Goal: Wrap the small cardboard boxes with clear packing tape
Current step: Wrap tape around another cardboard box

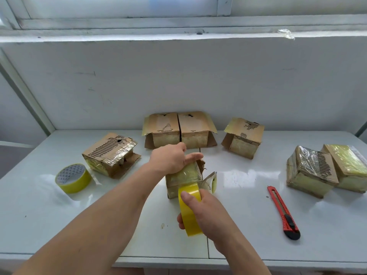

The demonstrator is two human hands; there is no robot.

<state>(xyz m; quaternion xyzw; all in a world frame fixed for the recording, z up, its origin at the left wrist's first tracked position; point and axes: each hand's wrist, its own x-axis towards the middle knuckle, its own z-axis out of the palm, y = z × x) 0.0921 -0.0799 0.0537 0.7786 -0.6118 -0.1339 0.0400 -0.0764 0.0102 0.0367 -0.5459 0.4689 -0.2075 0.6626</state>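
A white glossy table (pixel 248 231) is filling the lower half of the view, catching soft reflections, with a seam running through its middle. Behind it a scuffed white wall (pixel 178 80) is rising to a window ledge (pixel 139 34) with a pale window frame above; a scrap of crumpled clear tape (pixel 286 34) is clinging to the ledge at the right.

At the far left of the table a spare tape roll (pixel 73 178) is lying tilted on its side, yellow with a patterned white core. Just behind and to the right of it a torn box (pixel 111 153) is sitting, partly covered in shiny tape. Further back, near the wall, two boxes (pixel 179 129) are standing pressed side by side, flaps hanging open.

In the centre, the left hand (pixel 170 158) is resting on top of the small cardboard box (pixel 183 180), fingers curled over its far edge and thumb stretched along the top, holding it down. The box is sitting on the table straight ahead, its near face glossy with tape and a ragged flap sticking out to the right. Just in front of it, the right hand (pixel 200 212) is gripping the yellow tape roll (pixel 189 209), thumb on the outer band and fingers wrapped round beneath; the roll's top is touching the box's near face.

Right of the pair, a lone open box (pixel 243 136) is standing by the wall. A red utility knife (pixel 283 212) is lying on the table nearer the front edge. At the far right two wrapped boxes (pixel 325 171) are sitting touching.
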